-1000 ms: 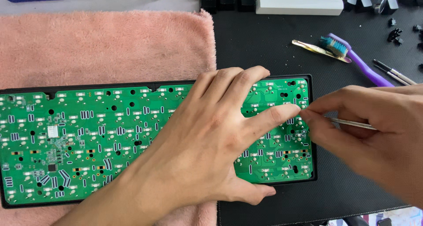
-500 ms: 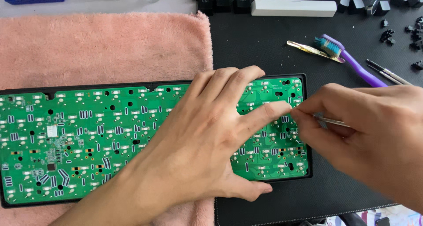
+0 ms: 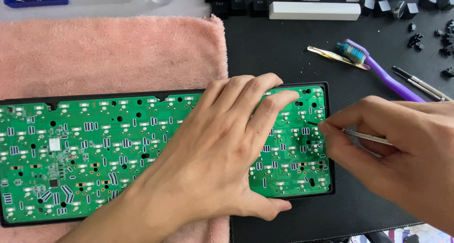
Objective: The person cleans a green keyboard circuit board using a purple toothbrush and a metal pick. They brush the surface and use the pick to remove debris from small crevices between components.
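So, quick rundown of what we've got on the bench:

Board: green circuit board (image 3: 94, 153) sits in a black tray frame (image 3: 331, 143), stretching from the left edge to centre-right of the frame, half on the pink towel (image 3: 109, 53), half on the black mat (image 3: 283, 53).

Left hand (image 3: 222, 162): flat on the board's right half, fingers spread, pressing it down rather than gripping.

Right hand (image 3: 402, 148): lower right of the frame, fingers pinched tight on a thin metal tool (image 3: 366, 137), tip at the board's right edge. Probably tweezers or a fine driver, we can't quite tell.

Handling: we'd call it light, stiff and thin, but fragile. Those tiny soldered parts won't like pressure or flexing.

Where to grab: the frame edges, not the component face.

Nearby: purple toothbrush (image 3: 378, 68) and loose keycaps (image 3: 312, 1), upper right.
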